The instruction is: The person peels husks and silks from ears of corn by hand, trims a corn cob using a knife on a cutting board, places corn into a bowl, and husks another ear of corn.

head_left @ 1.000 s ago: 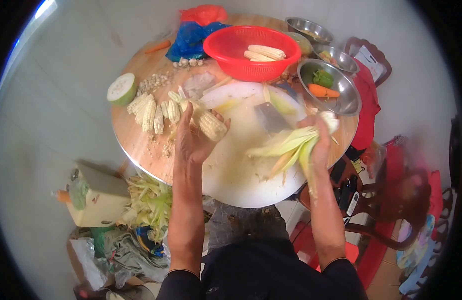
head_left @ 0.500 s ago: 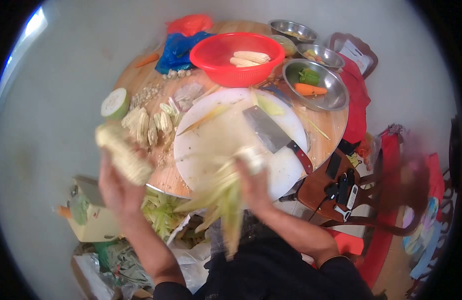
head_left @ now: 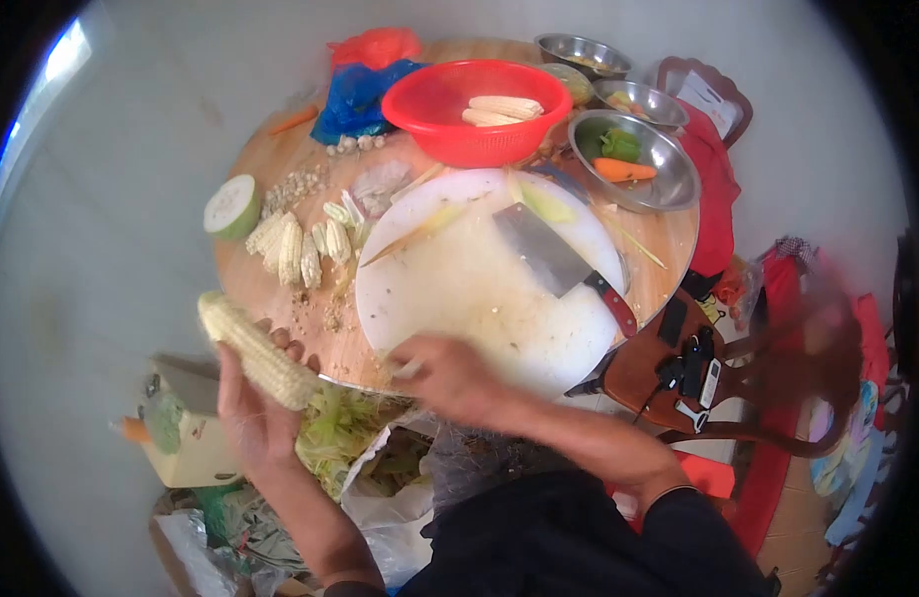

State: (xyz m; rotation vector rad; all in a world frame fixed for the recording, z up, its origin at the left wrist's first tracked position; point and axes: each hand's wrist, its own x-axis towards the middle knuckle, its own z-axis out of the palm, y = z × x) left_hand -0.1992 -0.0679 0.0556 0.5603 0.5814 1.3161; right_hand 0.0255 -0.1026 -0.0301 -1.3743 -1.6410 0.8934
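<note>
Clasping a pale, husked corn cob [head_left: 260, 353] in your left hand [head_left: 257, 413], you hold your curled right hand [head_left: 447, 378] apart, by the round white cutting board [head_left: 459, 284].

Peeled corn cob [head_left: 258, 350] (pale yellow), tilted in left hand [head_left: 265, 403].

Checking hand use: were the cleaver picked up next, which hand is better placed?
Probably the right hand: it is nearer the cleaver, whose handle points right, while the left hand holds an ear of corn.
</note>
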